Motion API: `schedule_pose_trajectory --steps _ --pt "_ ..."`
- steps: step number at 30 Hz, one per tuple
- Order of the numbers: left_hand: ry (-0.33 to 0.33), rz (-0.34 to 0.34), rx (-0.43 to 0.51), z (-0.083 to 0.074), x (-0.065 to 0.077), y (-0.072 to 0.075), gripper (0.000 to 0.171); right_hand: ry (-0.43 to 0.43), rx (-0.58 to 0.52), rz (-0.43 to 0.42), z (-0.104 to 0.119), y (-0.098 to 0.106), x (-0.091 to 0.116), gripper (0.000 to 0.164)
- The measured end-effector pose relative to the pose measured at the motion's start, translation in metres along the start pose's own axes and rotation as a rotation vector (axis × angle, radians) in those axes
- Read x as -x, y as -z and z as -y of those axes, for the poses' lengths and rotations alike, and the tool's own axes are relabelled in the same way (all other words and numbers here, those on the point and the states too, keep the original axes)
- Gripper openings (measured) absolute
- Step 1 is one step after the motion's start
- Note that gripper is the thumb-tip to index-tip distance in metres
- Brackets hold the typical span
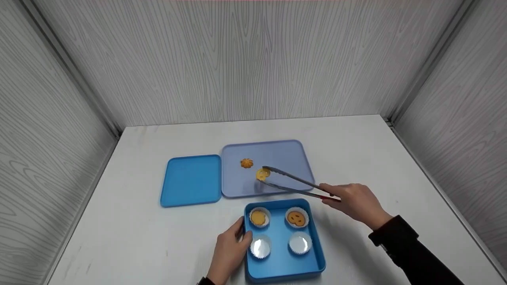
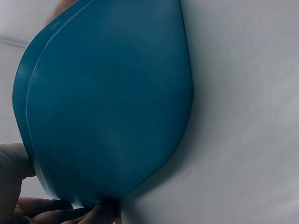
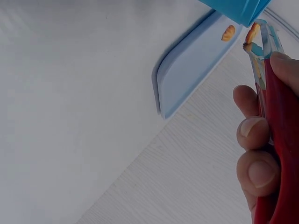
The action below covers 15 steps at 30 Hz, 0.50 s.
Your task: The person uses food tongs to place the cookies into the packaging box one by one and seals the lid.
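My right hand (image 1: 358,202) grips a pair of metal tongs (image 1: 295,191) by red handles (image 3: 282,140). A yellow cookie with holes (image 1: 261,174) sits between the tong tips, over the lilac tray (image 1: 285,150). My left hand (image 1: 229,245) holds the left wall of a blue box (image 1: 281,257), thumb at the rim and fingers (image 2: 56,212) along the outside. Four white paper cups stand in the box. A round pale cookie (image 1: 258,217) and a brown cookie with holes (image 1: 296,218) fill the far cups; the near left cup (image 1: 260,247) and near right cup (image 1: 300,243) are empty.
A flower-shaped cookie (image 1: 246,163) lies on the lilac tray, left of the tong tips. Beside that tray is a flat blue tray or lid (image 1: 192,180). Grey wood-grain panels (image 1: 253,63) enclose the white table (image 1: 130,233) at the back and sides.
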<state>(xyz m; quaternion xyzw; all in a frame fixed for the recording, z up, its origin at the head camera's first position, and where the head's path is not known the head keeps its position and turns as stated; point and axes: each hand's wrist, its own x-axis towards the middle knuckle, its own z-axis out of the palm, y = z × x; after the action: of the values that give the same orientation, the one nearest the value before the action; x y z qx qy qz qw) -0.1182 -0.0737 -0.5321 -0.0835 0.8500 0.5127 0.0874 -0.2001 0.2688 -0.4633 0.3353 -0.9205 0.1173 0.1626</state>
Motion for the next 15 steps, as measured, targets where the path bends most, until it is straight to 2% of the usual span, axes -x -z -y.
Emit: schedule_pose_trajectory --steps 7,15 --pt "0.016 0.011 -0.008 -0.002 0.001 0.001 0.062 0.024 -0.002 -0.074 -0.003 0.017 0.02 0.05" --pt "0.014 0.017 -0.016 -0.002 0.001 0.001 0.062 0.093 0.026 -0.155 -0.001 0.037 0.041 0.055"
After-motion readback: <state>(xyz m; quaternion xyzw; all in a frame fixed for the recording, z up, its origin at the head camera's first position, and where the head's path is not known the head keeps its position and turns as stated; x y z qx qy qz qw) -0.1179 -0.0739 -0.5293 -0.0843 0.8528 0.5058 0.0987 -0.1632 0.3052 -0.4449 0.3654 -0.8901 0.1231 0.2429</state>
